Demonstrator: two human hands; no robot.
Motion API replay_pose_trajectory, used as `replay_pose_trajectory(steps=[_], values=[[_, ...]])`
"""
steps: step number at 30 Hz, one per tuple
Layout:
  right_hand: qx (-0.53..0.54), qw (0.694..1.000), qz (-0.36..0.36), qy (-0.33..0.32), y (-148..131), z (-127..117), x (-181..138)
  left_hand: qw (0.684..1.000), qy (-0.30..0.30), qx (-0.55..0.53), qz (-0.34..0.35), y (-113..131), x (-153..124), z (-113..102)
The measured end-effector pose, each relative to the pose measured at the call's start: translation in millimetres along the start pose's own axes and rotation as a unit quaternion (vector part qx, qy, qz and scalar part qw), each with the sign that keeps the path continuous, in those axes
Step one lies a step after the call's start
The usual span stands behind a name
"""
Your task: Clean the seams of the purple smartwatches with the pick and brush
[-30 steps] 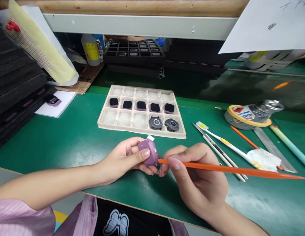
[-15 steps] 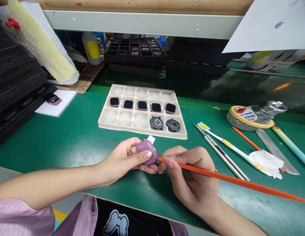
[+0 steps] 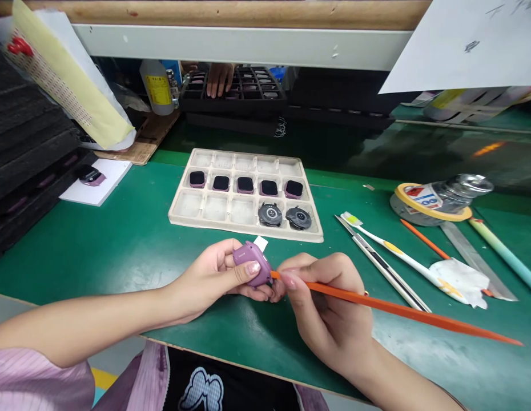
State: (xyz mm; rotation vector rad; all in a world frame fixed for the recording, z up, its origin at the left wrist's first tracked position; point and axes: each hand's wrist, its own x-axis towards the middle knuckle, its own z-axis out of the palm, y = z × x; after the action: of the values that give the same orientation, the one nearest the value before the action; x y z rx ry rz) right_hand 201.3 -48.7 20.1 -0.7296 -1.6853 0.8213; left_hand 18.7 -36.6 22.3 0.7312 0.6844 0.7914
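The left hand (image 3: 214,279) is gripping a purple watch case (image 3: 250,265), thumb and fingers closed round it, just above the green mat (image 3: 120,245). The right hand (image 3: 329,311) is pinching an orange stick (image 3: 398,311) pen-fashion, fingers closed on it near the tip. It is pressing that tip against the edge of the case nearest to it.

Against a second ago, the stick's far end is lying lower and both hands are sitting slightly further left. The tip is staying on the same edge, so the work there appears to be continuing, not finished.

Just beyond the hands, a beige tray (image 3: 180,214) is holding five dark-faced cases and two round parts. Further beyond, a co-worker's hand (image 3: 220,77) is now resting on a black tray (image 3: 248,100), where none was showing before.
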Motion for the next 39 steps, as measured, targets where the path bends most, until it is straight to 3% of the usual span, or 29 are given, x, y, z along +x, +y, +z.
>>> replay_pose_trajectory(steps=[11, 13, 17, 21, 25, 26, 28, 32, 36, 39], values=[[0.037, 0.999, -0.003, 0.030, -3.0, -4.3, 2.7, 1.000, -0.023, -0.005, 0.003, 3.3, 1.6, 1.8], [-0.002, 0.998, -0.051, 0.024, -4.6, -12.1, 4.4, 0.999, -0.037, -0.015, 0.006, 5.4, 1.1, 3.2], [-0.155, 0.972, -0.163, -0.074, -4.1, -28.8, 11.0, 0.998, -0.048, -0.029, 0.010, 7.0, -1.0, 3.5], [-0.238, 0.961, -0.143, -0.008, -0.5, -35.7, 14.4, 0.999, -0.045, -0.028, 0.014, 7.3, -2.4, 2.1], [-0.228, 0.946, -0.201, -0.113, 2.5, -35.3, 16.3, 0.998, -0.053, -0.035, 0.015, 7.7, -1.7, 0.9], [-0.246, 0.942, -0.193, -0.123, 4.3, -36.5, 18.4, 0.998, -0.053, -0.037, 0.016, 7.8, -1.7, 0.6], [-0.305, 0.939, -0.134, -0.083, 10.3, -44.3, 24.2, 0.998, -0.055, -0.039, 0.014, 8.1, -2.2, 0.0], [-0.418, 0.908, -0.026, -0.015, 33.5, -84.7, 33.4, 0.996, -0.086, -0.028, 0.001, 8.0, -4.8, -0.7], [-0.509, 0.856, 0.044, -0.076, 63.7, -132.6, 28.3, 0.994, -0.107, -0.028, 0.002, 6.2, -5.6, -2.0], [-0.516, 0.849, 0.042, -0.107, 71.6, -142.8, 25.0, 0.993, -0.118, -0.028, 0.002, 5.3, -5.0, -2.5]])
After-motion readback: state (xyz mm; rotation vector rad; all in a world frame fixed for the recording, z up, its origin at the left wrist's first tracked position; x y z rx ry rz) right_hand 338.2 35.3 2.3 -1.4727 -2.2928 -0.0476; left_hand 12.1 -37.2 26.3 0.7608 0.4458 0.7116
